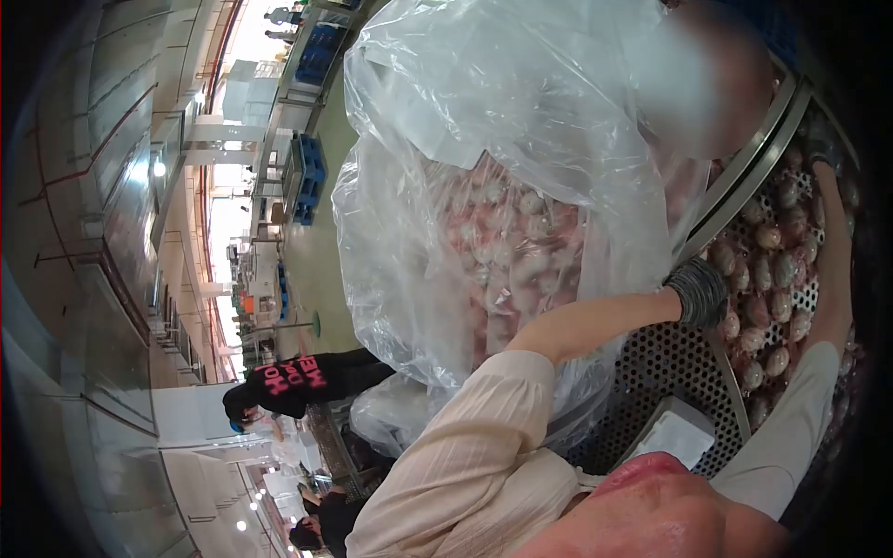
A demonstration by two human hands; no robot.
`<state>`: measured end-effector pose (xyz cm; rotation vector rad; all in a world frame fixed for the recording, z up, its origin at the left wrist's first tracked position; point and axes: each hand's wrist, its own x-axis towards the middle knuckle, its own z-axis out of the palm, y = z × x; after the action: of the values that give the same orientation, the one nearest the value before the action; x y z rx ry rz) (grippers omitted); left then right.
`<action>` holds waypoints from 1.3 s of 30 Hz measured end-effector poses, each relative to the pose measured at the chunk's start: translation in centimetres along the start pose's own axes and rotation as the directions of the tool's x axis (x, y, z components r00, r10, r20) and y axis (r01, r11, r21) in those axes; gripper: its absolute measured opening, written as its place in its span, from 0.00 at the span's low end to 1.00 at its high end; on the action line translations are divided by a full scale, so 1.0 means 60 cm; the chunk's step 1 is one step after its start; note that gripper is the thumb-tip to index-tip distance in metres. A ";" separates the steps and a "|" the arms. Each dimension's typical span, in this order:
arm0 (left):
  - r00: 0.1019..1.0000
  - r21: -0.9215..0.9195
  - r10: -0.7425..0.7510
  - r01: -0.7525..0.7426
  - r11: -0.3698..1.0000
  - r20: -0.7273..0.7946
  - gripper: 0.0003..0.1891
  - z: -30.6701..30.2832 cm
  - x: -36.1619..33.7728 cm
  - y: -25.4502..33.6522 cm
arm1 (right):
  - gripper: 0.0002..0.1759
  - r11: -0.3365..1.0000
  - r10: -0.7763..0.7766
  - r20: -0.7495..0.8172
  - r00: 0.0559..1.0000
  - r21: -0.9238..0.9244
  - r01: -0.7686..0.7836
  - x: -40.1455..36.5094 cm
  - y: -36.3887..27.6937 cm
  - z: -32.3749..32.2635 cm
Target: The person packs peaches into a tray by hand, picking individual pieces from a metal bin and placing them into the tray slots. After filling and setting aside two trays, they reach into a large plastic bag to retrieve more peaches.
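Observation:
My left hand (699, 292), in a dark grey glove, reaches over a perforated metal surface (670, 358) beside a heap of rounded, wet, pale and reddish pieces (767, 279). Its fingertips are hidden, so its grip cannot be made out. Farther off, near the right edge, my right hand (820, 153) wears a dark glove among similar pieces; its fingers are too dim to tell apart. A large clear plastic bag (409, 214) lies left of my left forearm, with more such pieces (512, 237) showing through it.
A curved metal rim (753, 172) runs between bag and pieces. A whitish container (677, 435) sits on the perforated surface. A large blurred shape covers the upper right. Two people in dark clothes, one with a printed top (298, 374), are at lower left. Blue pallets (307, 181) lie beyond.

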<state>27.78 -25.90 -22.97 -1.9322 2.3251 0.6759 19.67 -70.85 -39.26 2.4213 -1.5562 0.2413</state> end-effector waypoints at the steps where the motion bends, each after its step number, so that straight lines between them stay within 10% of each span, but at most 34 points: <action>1: 1.000 0.002 -0.001 0.001 1.000 0.001 0.11 0.000 0.002 0.000 | 0.26 0.999 -0.002 -0.068 0.998 0.031 0.004 0.006 0.000 0.006; 5: 0.998 -0.017 -0.041 0.041 0.999 0.039 0.11 -0.003 0.004 0.002 | 0.24 0.986 -0.026 -0.268 0.963 0.153 0.069 0.012 -0.009 0.034; 17: 0.998 -0.052 -0.057 0.058 0.997 0.023 0.10 -0.010 0.005 0.005 | 0.26 0.979 -0.199 0.109 0.974 -0.032 0.204 -0.015 -0.026 -0.082; 27: 0.999 -0.060 -0.049 0.050 0.997 0.013 0.10 -0.021 0.004 0.010 | 0.28 0.991 -0.130 0.016 0.991 -0.042 0.130 0.000 -0.021 -0.027; 30: 0.998 -0.086 -0.060 0.061 0.994 0.021 0.10 -0.023 0.006 0.013 | 0.30 0.979 -0.202 0.132 0.970 0.054 0.197 -0.023 -0.018 -0.074; 32: 0.998 -0.076 -0.064 0.065 0.995 0.014 0.10 -0.025 0.005 0.014 | 0.31 0.977 -0.146 0.514 0.845 0.207 0.043 -0.061 -0.053 -0.222; 36: 0.999 -0.025 -0.038 0.038 0.999 0.030 0.10 -0.009 0.006 0.008 | 0.31 0.952 -0.299 0.469 0.831 0.091 0.291 -0.072 -0.040 -0.110; 38: 0.999 -0.025 -0.020 0.021 0.999 0.036 0.11 -0.016 0.005 0.014 | 0.30 0.926 -0.378 -0.101 0.920 -0.043 0.376 -0.154 -0.032 -0.097; 39: 0.998 -0.011 -0.016 0.017 1.000 0.054 0.11 -0.019 0.004 0.013 | 0.30 0.941 -0.309 0.208 0.928 0.206 0.267 -0.173 -0.026 -0.125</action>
<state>27.29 -26.42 -21.78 -1.9105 2.2764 0.7325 16.78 -58.97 -35.12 2.8692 -1.2825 0.0302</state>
